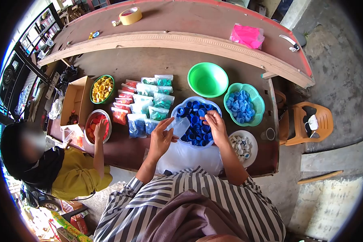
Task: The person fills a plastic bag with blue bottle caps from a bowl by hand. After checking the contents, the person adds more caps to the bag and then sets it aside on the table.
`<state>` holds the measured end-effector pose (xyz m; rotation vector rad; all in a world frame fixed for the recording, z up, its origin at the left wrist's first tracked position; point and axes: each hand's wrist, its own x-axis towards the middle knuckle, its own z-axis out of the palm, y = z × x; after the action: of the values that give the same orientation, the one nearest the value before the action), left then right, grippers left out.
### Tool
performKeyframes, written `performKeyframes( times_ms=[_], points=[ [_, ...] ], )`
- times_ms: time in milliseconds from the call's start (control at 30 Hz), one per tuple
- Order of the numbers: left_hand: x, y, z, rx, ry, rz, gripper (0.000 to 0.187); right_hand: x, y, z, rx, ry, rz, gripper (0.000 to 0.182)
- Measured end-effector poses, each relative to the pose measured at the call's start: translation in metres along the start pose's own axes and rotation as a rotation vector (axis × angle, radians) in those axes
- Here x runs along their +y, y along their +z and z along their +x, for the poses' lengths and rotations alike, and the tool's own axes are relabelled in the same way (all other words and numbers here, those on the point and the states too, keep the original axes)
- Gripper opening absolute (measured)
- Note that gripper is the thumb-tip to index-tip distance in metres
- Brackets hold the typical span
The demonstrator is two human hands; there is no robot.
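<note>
Left hand [160, 139] has a small clear bag [181, 127] gripped between thumb and fingers, right at the near-left edge of the pale blue basket [218, 105]! Across from it, the right hand [216, 127] hangs over the same basket, fingers curled in toward the thumb; whether a cap sits between those fingertips, I cannot tell. Below them, dark blue caps [195, 115] fill the basket, and just on the near side lies a spread of clear plastic [185, 159].

Over to the right, white caps [238, 148] sit in a white bowl [252, 139], with light blue caps [240, 105] in a green basket [260, 99] beyond. Next to that, a bright green bowl [207, 80] stands on the brown surface [157, 58].

To the left it's rows of filled bags: red packs [120, 115], green packs [160, 100] and blue packs [137, 126], laid close together. Past those, a metal bowl [109, 135] holds red caps [93, 124], and a co-worker's hand [101, 129] is right in there! Yellow caps [102, 88] fill a bowl just behind, beside an open cardboard box [80, 90].
</note>
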<state>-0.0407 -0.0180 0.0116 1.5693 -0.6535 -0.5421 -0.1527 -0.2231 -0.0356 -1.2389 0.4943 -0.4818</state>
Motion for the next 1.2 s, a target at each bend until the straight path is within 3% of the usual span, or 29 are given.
performKeyframes(
  times_ms=[167, 267, 400, 600, 967, 1133, 1200],
  points=[
    [-0.001, 0.002, -0.005, -0.036, 0.001, -0.008, 0.040, -0.035, 0.051, -0.031, -0.014, -0.739, -0.563, 0.011],
    [-0.003, -0.001, -0.008, -0.021, 0.021, -0.002, 0.042, -0.040, 0.059, -0.035, -0.149, -0.827, -0.971, 0.024],
    [0.000, -0.010, -0.014, 0.011, 0.034, 0.028, 0.044, -0.029, 0.038, -0.014, -0.027, -0.740, -0.727, 0.018],
    [0.000, -0.019, -0.013, 0.060, 0.020, 0.028, 0.043, 0.029, -0.042, 0.043, 0.194, -0.542, -1.076, 0.012],
    [-0.001, -0.012, 0.000, 0.023, -0.010, 0.022, 0.041, 0.056, -0.060, 0.079, 0.087, -0.381, -1.518, 0.007],
    [0.000, -0.011, 0.005, 0.018, -0.032, 0.015, 0.042, 0.045, -0.054, 0.073, 0.120, -0.348, -1.347, 0.009],
    [0.000, -0.011, 0.007, 0.005, -0.042, 0.015, 0.042, 0.041, -0.050, 0.069, 0.066, -0.505, -0.987, 0.010]
  ],
)
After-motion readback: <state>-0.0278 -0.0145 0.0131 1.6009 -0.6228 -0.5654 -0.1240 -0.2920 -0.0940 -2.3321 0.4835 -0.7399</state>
